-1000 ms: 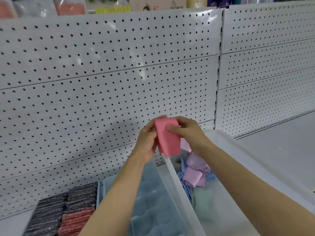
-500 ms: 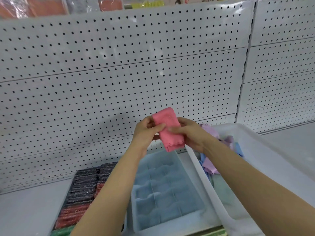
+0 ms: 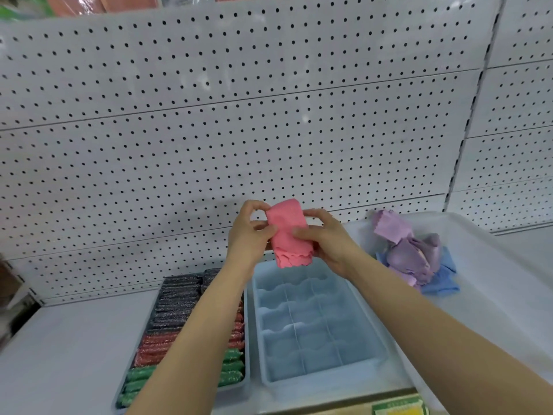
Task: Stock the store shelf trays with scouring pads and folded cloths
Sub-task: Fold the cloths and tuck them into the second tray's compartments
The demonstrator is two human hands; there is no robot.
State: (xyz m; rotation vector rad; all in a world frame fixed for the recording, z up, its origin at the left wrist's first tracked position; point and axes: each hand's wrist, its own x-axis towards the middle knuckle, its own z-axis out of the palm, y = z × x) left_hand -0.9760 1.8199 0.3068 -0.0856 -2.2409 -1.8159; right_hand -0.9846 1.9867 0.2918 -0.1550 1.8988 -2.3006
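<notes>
Where hands [image 3: 248,235] meet: pink cloth [image 3: 290,235].

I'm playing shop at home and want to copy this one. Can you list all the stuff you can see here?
Folded cloth: one, pink, held up above the divided tray.
Divided tray: one, pale blue, on the shelf, its compartments hold nothing that shows.
Scouring pad tray: one, rows of black, red and green pads, left of the blue tray.
Loose cloths: a pile, purple and blue, too bunched to count, in the white bin.
White bin: one, right of the trays.
Pegboard wall: white with holes, behind everything.
Left hand: pinches the pink cloth.
Right hand: grips the same cloth.
</notes>
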